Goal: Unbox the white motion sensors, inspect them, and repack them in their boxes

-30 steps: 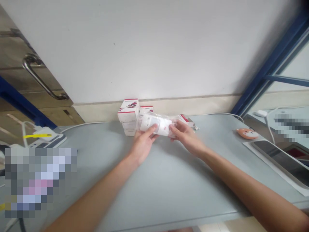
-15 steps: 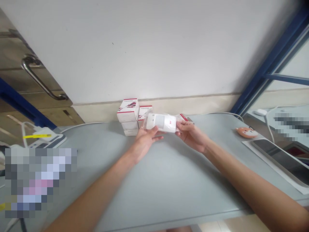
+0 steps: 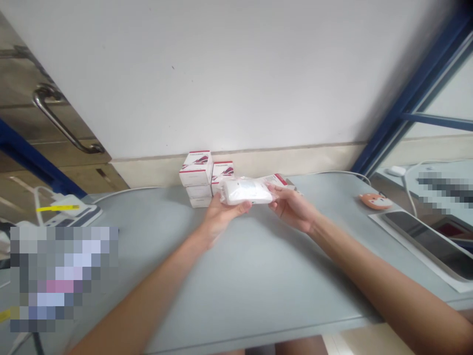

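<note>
The person's left hand [image 3: 224, 215] cradled a white device in a clear plastic bag [image 3: 246, 192], its fingers [image 3: 236, 208] curled closed beneath it. The right hand [image 3: 291, 209] gripped the bag's end between its fingers. The device, still wrapped, was held just above the worktop [image 3: 258, 281], close in front of a stack of white boxes [image 3: 195, 177], which stood shut against the wall.

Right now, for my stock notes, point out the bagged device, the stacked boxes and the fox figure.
Bagged device [image 3: 247, 192]: head view, middle of the plastic bag.
Stacked boxes [image 3: 195, 175]: head view, top box's front.
Fox figure [image 3: 375, 201]: head view, its middle.
</note>
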Demonstrator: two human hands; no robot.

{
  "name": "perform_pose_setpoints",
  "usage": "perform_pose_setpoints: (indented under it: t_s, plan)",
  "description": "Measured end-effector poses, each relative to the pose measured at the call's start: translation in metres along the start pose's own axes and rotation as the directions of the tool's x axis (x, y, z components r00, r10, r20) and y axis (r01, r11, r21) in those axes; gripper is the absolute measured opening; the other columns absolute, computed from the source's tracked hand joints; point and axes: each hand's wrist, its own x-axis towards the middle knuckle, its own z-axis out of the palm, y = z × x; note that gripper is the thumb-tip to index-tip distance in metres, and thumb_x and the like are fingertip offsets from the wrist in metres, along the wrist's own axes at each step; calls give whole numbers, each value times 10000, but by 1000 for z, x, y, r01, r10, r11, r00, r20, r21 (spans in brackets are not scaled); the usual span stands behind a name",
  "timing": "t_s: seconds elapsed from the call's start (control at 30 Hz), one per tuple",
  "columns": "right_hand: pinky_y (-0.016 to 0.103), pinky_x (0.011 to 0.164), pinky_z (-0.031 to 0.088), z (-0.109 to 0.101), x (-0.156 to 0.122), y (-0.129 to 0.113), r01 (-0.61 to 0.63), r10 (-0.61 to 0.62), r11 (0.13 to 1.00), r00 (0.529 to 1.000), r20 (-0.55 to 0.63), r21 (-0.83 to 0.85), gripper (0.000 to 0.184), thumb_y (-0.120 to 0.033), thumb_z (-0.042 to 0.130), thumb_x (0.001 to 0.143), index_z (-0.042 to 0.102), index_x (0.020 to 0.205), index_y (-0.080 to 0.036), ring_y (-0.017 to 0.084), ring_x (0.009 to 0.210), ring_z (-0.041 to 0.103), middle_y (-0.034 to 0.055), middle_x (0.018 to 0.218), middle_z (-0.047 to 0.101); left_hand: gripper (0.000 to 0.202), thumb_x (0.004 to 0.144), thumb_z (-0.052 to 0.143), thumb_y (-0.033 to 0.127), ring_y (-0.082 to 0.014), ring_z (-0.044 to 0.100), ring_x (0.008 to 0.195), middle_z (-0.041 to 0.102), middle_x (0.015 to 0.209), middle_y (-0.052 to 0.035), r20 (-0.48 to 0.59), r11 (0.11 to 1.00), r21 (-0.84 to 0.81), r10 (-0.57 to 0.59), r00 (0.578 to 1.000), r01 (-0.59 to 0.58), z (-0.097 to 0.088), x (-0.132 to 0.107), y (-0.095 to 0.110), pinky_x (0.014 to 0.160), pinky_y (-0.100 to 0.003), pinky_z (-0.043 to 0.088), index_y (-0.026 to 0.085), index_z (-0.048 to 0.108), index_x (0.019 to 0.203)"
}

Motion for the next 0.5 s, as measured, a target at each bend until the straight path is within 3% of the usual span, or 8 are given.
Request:
perform_pose_setpoints:
  t_s: [0.2, 0.33, 0.5]
  plan:
    - [177, 680, 556, 9, 0, 7, 19, -14, 999, 992, -127, 36, 158, -98, 761, 756, 778, 870, -205, 115, 820, 568, 24, 977, 645, 492, 721, 991, 358, -316, 659, 1287, 773, 1253, -93, -46, 992, -126, 13, 999, -19, 7, 1, -3, 1085, -431, 516, 205, 782, 1140]
    - [262, 823, 583, 14, -3, 13, 149, -148, 989, 977, -151, -3, 131, -212, 860, 759, 752, 831, -201, 141, 864, 607, 29, 971, 674, 423, 775, 959, 374, -299, 652, 1313, 771, 1259, -90, -51, 967, -254, 17, 999, -29, 11, 3, -3, 1130, -438, 506, 201, 775, 1115]
    - [337, 801, 583, 15, -5, 15, 276, -293, 952, 947, -133, -132, 260, -392, 901, 793, 750, 865, -194, 131, 709, 596, 32, 898, 692, 337, 848, 907, 401, -248, 652, 1302, 759, 1300, -74, -32, 922, -385, -60, 998, 43, 10, -1, 3, 1156, -396, 498, 210, 777, 1094]
